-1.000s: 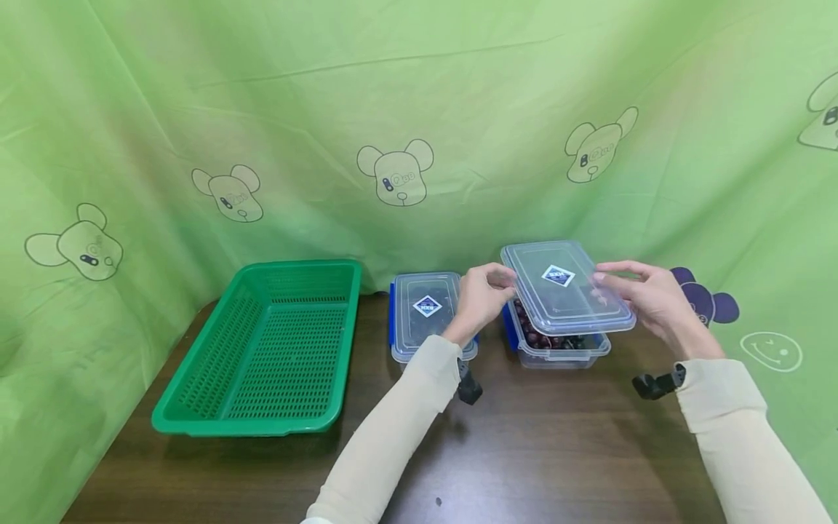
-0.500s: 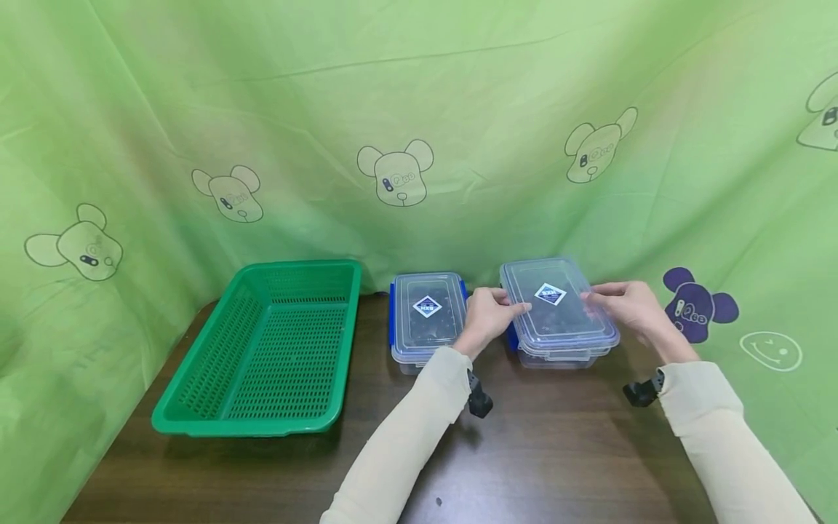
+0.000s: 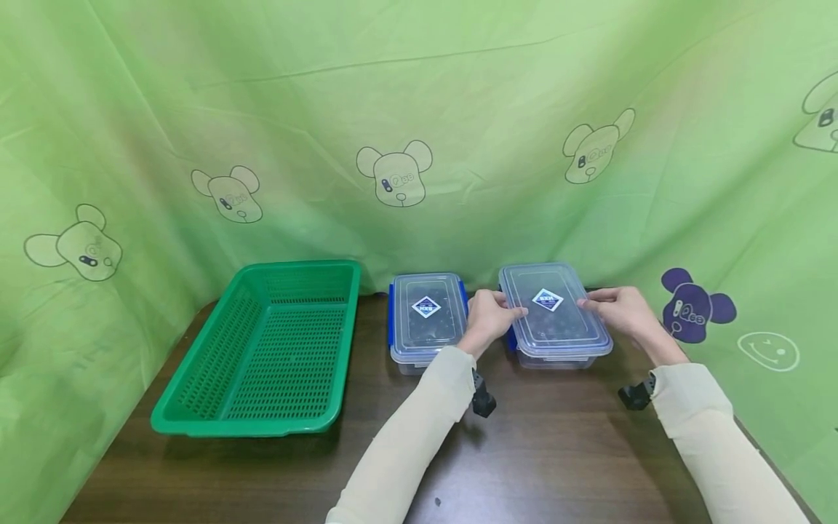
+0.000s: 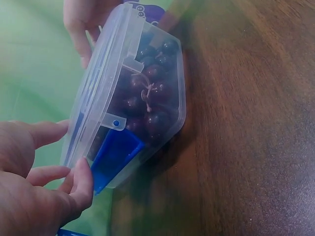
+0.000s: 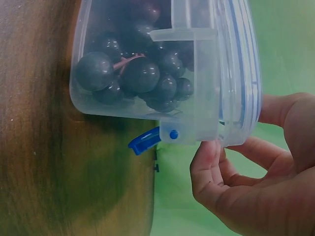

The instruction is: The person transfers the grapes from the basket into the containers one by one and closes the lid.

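A clear lid (image 3: pixel 556 327) with a blue diamond label lies over the right-hand plastic food container (image 3: pixel 556 362). Dark grapes (image 4: pixel 156 91) on pinkish stems show through its wall. My left hand (image 3: pixel 487 316) pinches the lid's left edge, its thumb on top and fingertips at the rim. On the opposite edge, my right hand (image 3: pixel 625 313) holds the lid the same way, fingers beneath the rim in the right wrist view. A blue latch (image 4: pixel 115 157) on the left side hangs down unfastened, and another blue latch (image 5: pixel 145 141) sticks outward on the right side.
A second lidded container (image 3: pixel 428 331) with blue latches stands just left of my left hand. Farther left is a green slotted basket (image 3: pixel 249 429). The brown wooden table (image 3: pixel 556 451) ends at a green printed curtain (image 3: pixel 458 94) behind.
Both hands have lowered the lid from a tilted position above the container down onto its rim, shifting it slightly left. The grapes seen from above are now covered.
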The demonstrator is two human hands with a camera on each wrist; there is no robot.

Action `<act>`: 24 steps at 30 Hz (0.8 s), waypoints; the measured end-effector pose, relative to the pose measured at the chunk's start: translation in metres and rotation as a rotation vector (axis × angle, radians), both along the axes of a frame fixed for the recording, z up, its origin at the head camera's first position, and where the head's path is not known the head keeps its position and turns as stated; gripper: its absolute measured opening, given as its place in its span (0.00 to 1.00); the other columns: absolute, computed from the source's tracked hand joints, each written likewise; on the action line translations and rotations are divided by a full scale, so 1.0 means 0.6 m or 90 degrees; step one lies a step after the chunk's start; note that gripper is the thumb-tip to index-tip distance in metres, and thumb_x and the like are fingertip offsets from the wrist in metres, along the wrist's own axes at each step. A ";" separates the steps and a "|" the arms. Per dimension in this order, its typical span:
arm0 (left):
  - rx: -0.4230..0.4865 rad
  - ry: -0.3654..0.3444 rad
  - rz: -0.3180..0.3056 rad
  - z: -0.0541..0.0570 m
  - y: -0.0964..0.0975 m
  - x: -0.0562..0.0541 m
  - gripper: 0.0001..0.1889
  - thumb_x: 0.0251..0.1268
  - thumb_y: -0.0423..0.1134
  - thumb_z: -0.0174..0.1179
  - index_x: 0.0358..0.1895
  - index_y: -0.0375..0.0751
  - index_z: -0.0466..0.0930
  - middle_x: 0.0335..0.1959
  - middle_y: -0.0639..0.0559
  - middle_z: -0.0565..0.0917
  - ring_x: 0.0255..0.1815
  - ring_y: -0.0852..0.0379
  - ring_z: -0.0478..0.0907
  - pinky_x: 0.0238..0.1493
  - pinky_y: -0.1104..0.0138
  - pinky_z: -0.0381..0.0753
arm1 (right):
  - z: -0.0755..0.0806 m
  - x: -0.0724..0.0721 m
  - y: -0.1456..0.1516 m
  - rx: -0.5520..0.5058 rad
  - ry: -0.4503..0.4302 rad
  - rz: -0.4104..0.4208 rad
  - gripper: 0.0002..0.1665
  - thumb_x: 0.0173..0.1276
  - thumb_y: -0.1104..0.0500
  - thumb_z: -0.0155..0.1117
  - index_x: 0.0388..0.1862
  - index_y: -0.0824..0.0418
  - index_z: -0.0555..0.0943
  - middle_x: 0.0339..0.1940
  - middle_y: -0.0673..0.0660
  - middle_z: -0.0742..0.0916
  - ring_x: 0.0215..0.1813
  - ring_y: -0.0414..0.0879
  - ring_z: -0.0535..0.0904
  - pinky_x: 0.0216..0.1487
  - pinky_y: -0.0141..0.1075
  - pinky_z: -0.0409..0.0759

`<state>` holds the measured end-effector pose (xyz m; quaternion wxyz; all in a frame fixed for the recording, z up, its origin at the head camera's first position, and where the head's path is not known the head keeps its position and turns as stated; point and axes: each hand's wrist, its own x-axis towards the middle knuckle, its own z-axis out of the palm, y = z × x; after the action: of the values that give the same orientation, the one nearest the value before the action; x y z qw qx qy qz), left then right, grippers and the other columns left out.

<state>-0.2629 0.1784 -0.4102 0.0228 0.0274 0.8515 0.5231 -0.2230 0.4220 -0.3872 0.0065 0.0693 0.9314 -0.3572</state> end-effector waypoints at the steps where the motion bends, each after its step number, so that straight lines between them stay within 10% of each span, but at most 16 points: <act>1: -0.001 -0.001 0.001 -0.001 0.000 0.000 0.16 0.53 0.44 0.82 0.45 0.44 0.94 0.27 0.58 0.85 0.29 0.66 0.72 0.34 0.73 0.75 | -0.001 0.000 -0.001 -0.001 -0.001 0.000 0.37 0.81 0.48 0.59 0.70 0.80 0.72 0.67 0.83 0.77 0.65 0.72 0.78 0.54 0.40 0.82; 10: -0.025 -0.019 0.008 -0.001 0.003 -0.004 0.22 0.51 0.46 0.84 0.50 0.44 0.93 0.30 0.57 0.88 0.34 0.65 0.76 0.41 0.71 0.81 | -0.007 -0.002 -0.001 -0.006 -0.008 -0.001 0.37 0.82 0.48 0.58 0.71 0.80 0.72 0.67 0.83 0.77 0.65 0.71 0.78 0.50 0.32 0.79; 17: -0.048 -0.022 0.012 0.006 0.005 -0.007 0.22 0.52 0.45 0.83 0.51 0.44 0.92 0.34 0.57 0.91 0.47 0.58 0.84 0.55 0.67 0.85 | -0.009 -0.004 -0.001 -0.016 -0.037 -0.004 0.39 0.83 0.48 0.56 0.73 0.81 0.68 0.71 0.84 0.73 0.70 0.75 0.73 0.69 0.62 0.76; 20: -0.075 -0.022 0.004 0.010 0.007 -0.008 0.13 0.52 0.44 0.83 0.33 0.41 0.90 0.21 0.60 0.78 0.38 0.59 0.78 0.47 0.69 0.84 | -0.011 -0.005 -0.001 -0.016 -0.050 -0.007 0.39 0.83 0.47 0.55 0.73 0.80 0.68 0.71 0.84 0.73 0.70 0.74 0.73 0.70 0.62 0.76; 24: -0.085 -0.019 -0.010 0.017 0.009 -0.009 0.33 0.52 0.42 0.83 0.10 0.46 0.61 0.14 0.60 0.55 0.26 0.59 0.61 0.30 0.70 0.70 | -0.014 -0.007 0.000 0.008 -0.050 -0.006 0.39 0.83 0.46 0.54 0.73 0.79 0.69 0.70 0.83 0.75 0.69 0.75 0.75 0.68 0.63 0.77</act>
<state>-0.2684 0.1840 -0.4001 0.0411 0.0244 0.8839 0.4652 -0.2270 0.4218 -0.3955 0.0408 0.0877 0.9324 -0.3481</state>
